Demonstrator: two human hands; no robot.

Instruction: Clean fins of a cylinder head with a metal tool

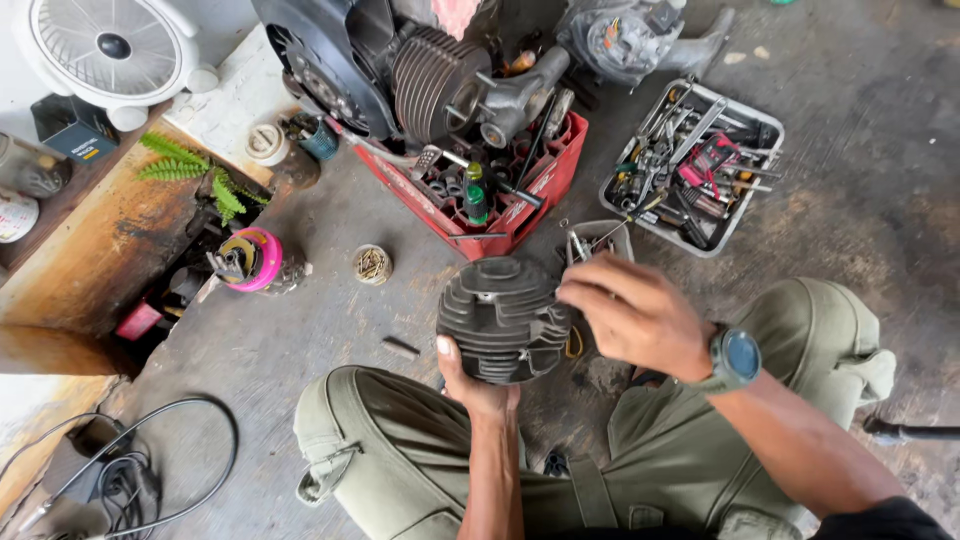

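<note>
Bare forearms, olive-green cargo trousers (400, 450) with pocket flaps and a dangling buckle strap, grey-green round-faced wristwatch (735, 358), black sleeve edge (880, 520).
</note>
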